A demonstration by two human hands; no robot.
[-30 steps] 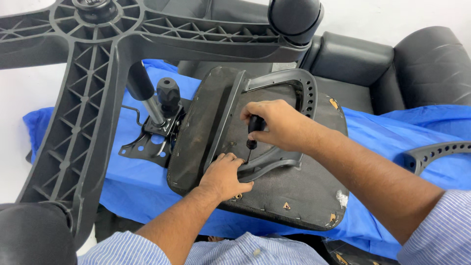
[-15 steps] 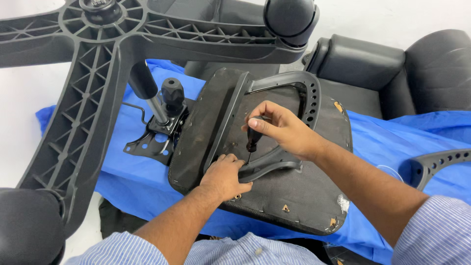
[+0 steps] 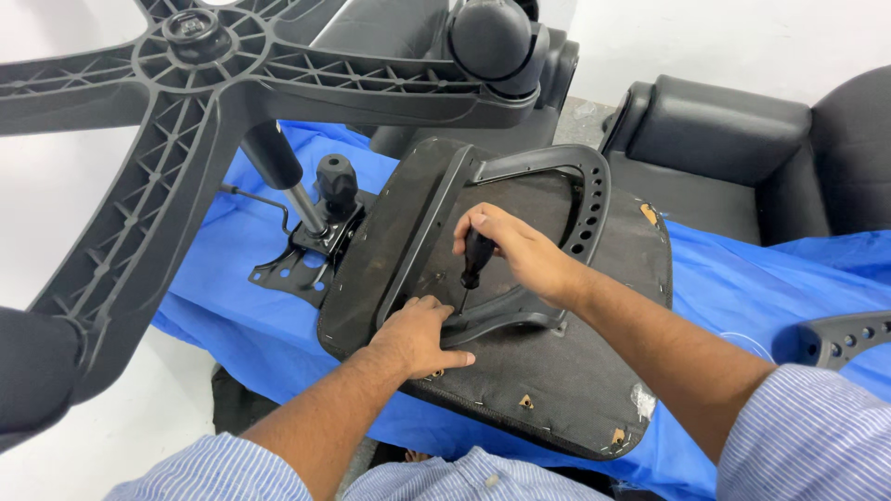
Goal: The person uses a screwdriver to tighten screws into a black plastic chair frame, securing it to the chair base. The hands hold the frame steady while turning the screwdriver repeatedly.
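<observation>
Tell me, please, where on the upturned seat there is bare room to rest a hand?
The black fabric seat underside is free between the grey plastic armrest and its near edge. It is crowded where the left hand presses beside the right hand gripping the black-handled screwdriver.

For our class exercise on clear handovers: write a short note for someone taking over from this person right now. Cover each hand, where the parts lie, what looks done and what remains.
Right hand: closed on the black screwdriver, held upright, tip down at the armrest foot.
Left hand: flat on the upturned seat pan, pressing beside that foot.
Seat pan lies underside up on the blue sheet; tilt mechanism sits at its left edge; star base with castor looms in front.
Done: armrest placed on the pan.
Left: whether the screw is tight cannot be seen. A second armrest lies loose at right.
</observation>
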